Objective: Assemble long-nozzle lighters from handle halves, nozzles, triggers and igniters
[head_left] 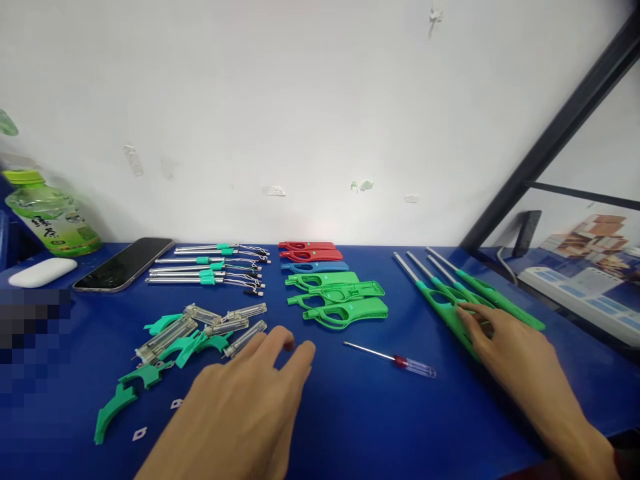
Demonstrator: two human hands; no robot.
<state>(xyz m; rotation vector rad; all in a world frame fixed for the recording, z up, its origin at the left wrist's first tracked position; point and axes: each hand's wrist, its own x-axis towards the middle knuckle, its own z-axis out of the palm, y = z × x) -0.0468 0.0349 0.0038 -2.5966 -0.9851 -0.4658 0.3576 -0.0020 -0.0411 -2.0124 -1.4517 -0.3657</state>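
Observation:
My left hand (245, 407) hovers above the front of the table with its fingers bent and apart, nothing in them. Just beyond its fingertips lie clear fuel tanks (249, 338) and teal plastic trigger pieces (145, 375), loosely heaped. On the right, my right hand (515, 360) has its fingers closed around the handle of a green stick lighter (445, 310) with a metal tube; the palm side of the grip is hidden. More green stick lighters (505, 308) lie alongside it. Between my hands rests a screwdriver (400, 361) with a red and clear handle.
Metal lighter tubes with wires (200, 270) lie in a row at back left. Red (310, 255), blue (315, 266) and green handle shells (350, 311) are stacked mid-table. A phone (125, 265), white case (43, 272) and bottle (50, 217) stand left; a wall bounds the back.

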